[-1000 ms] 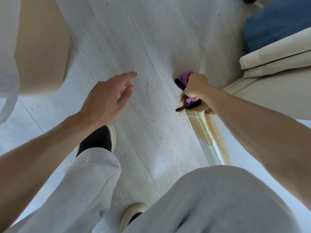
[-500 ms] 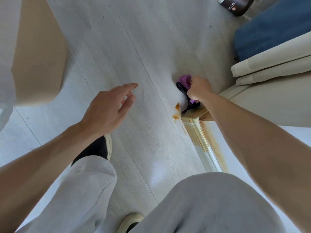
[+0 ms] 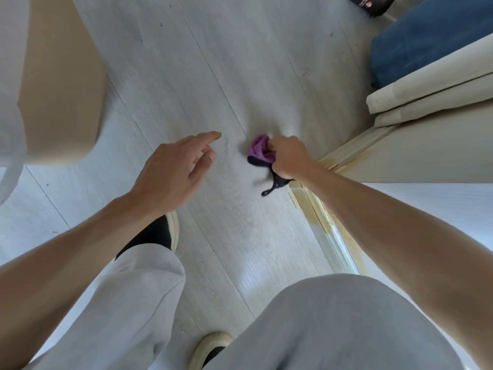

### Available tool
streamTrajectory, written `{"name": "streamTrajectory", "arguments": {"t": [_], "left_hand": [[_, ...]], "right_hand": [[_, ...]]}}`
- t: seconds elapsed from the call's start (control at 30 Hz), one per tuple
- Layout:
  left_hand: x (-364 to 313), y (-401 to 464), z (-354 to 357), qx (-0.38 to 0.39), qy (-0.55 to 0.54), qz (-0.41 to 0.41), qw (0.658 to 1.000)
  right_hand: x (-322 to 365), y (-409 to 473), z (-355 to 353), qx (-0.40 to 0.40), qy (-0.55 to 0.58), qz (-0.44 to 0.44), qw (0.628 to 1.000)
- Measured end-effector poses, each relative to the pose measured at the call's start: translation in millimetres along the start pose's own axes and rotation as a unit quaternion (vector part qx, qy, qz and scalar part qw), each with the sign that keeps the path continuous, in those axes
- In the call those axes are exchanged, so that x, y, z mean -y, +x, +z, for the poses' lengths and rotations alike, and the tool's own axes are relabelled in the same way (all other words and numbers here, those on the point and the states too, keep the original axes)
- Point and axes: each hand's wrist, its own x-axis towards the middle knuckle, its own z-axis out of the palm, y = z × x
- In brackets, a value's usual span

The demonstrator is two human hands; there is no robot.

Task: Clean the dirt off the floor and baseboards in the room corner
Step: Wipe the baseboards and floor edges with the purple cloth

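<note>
Down by the room corner, right hand bunched tight round a purple and black cloth, rubbing the pale floor just beside the baseboards; left hand loose and spread above the floor, fingers apart, holding nothing. Floor near the cloth looking mostly clean now, with only a small brown mark right against the baseboard. Plenty left though: brown-orange dirt streaked along the baseboards on both sides of the corner, and no wiping there yet by the look of it.
</note>
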Motion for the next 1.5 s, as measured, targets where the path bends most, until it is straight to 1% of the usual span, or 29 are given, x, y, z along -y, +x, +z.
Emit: {"name": "streamTrajectory", "arguments": {"t": [0.07, 0.13, 0.23, 0.3, 0.4, 0.5, 0.67, 0.73, 0.83, 0.93, 1.0, 1.07, 1.23, 1.33, 1.5], "left_hand": [[-1, -1, 3, 0.007, 0.002, 0.005, 1.0], [-2, -2, 6, 0.009, 0.003, 0.011, 1.0], [-5, -1, 6, 0.012, 0.001, 0.015, 1.0], [-7, 0, 7, 0.013, 0.0, 0.016, 1.0], [-11, 0, 13, 0.02, 0.002, 0.026, 0.999], [-14, -1, 16, 0.032, 0.004, 0.032, 0.999], [-14, -1, 19, 0.035, 0.002, 0.018, 0.999], [-15, 0, 23, 0.045, 0.002, 0.014, 0.999], [-16, 2, 28, 0.057, 0.009, 0.018, 0.998], [-19, 7, 33, 0.069, 0.015, 0.022, 0.997], [-20, 9, 35, 0.074, 0.019, 0.022, 0.997], [-21, 11, 36, 0.079, 0.021, 0.024, 0.996], [-18, 11, 37, 0.082, 0.024, 0.014, 0.996], [-17, 11, 38, 0.094, 0.029, 0.009, 0.995], [-16, 11, 35, 0.099, 0.038, 0.007, 0.994]], "right_hand": [[1, 12, -9, -0.042, -0.018, 0.042, 0.998], [10, 5, -4, -0.057, -0.04, 0.031, 0.997], [11, -27, 18, -0.048, -0.026, -0.011, 0.998], [7, -44, 30, -0.043, 0.002, -0.017, 0.999], [6, -59, 47, -0.043, -0.009, -0.017, 0.999], [-4, -75, 60, -0.067, 0.002, 0.01, 0.998], [-27, -122, 95, -0.136, 0.072, 0.029, 0.988], [-37, -142, 107, -0.169, 0.097, 0.051, 0.98], [-52, -169, 122, -0.23, 0.088, 0.099, 0.964], [-64, -186, 138, -0.254, 0.053, 0.154, 0.954], [-60, -189, 154, -0.25, 0.021, 0.167, 0.953], [-50, -191, 171, -0.235, 0.012, 0.146, 0.961], [-35, -190, 200, -0.179, 0.065, 0.134, 0.972], [-24, -177, 193, -0.176, 0.082, 0.141, 0.971], [12, -101, 146, -0.199, 0.141, 0.073, 0.967]]}}
